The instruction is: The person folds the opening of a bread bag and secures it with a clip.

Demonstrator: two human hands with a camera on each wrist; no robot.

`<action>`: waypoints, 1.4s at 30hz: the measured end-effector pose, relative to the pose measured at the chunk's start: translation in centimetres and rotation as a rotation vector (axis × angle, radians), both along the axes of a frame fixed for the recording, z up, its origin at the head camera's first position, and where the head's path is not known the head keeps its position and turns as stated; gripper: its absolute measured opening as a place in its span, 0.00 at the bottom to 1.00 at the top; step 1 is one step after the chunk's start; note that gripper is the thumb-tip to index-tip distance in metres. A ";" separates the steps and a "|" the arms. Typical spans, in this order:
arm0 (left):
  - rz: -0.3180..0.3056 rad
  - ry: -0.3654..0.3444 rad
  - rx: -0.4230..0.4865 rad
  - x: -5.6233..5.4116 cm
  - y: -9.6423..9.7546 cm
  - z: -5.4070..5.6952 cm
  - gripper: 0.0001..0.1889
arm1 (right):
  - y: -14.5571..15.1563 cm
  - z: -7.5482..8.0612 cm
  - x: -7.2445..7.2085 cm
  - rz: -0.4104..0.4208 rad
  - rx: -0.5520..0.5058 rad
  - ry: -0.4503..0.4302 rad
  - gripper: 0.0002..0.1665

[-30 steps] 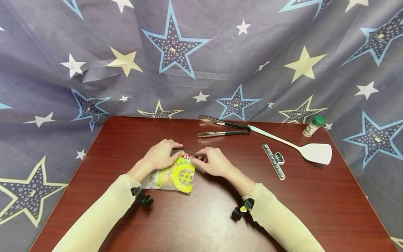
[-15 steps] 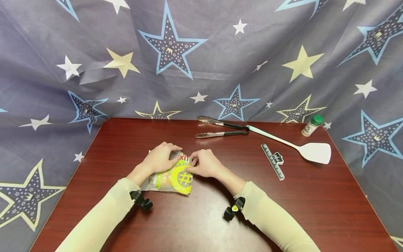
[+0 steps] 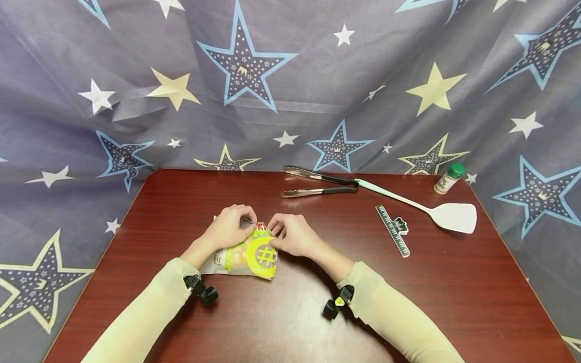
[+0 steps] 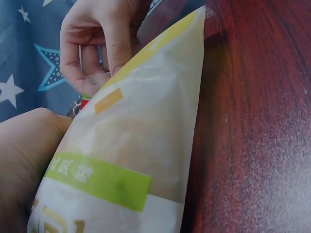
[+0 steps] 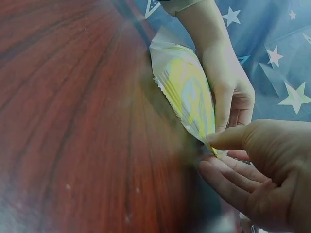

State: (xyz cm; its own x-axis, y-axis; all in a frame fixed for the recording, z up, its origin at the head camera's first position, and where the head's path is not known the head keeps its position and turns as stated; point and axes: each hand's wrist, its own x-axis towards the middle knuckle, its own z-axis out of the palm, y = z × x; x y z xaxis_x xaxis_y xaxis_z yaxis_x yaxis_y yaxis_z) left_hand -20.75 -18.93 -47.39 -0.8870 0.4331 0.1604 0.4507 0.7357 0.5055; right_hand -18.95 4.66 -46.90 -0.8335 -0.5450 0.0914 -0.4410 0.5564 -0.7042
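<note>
A yellow-green and clear plastic snack bag (image 3: pixel 247 259) lies at the left of the table in the head view, with pale pieces inside. My left hand (image 3: pixel 228 231) grips its upper edge, fingers curled over it and thumb in front. At the upper right corner, my right hand (image 3: pixel 294 235) pinches the bag's edge between thumb and fingers. From the right wrist, the thumb and fingers of the right hand (image 5: pixel 265 167) hold the tip of the bag (image 5: pixel 187 92), close to the left hand (image 5: pixel 226 82). The left wrist view has the bag's back (image 4: pixel 141 136) filling the middle.
Tongs (image 3: pixel 320 191) with black handles lie at the back, beside a white spatula (image 3: pixel 454 218). A ruler-patterned clip (image 3: pixel 394 232) rests to the right. Behind it stands a green-capped shaker bottle (image 3: pixel 449 179). A star-patterned curtain (image 3: pixel 308 91) hangs past the wooden table (image 3: pixel 431 302).
The right hand has moved left onto the bag's corner and now pinches it. The left fingers have shifted to the top edge, which looks more gathered between the hands.
</note>
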 end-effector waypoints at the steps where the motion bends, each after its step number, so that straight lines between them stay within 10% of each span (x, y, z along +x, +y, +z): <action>1: 0.004 -0.004 0.002 0.0 0.0 0.0 0.05 | 0.0 0.0 0.1 0.011 -0.013 -0.008 0.15; 17: 0.031 0.039 0.082 0.2 -0.5 0.0 0.09 | -0.1 -0.3 0.0 0.025 -0.008 0.064 0.06; 26: 0.153 -0.064 -0.023 0.3 0.0 0.2 0.01 | -0.2 -0.5 0.0 0.051 0.017 0.107 0.10; 42: 0.107 -0.016 -0.042 0.2 -0.1 -0.1 0.02 | -0.5 -0.3 -0.7 -0.080 0.067 -0.091 0.10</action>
State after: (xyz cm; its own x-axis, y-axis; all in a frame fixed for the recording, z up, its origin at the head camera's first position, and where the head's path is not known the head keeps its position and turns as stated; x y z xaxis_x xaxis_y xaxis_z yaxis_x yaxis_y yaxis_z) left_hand -20.55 -18.99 -47.46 -0.9308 0.3415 0.1302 0.3605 0.7998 0.4800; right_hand -19.62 4.20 -47.22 -0.8778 -0.4785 -0.0215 -0.3289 0.6346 -0.6994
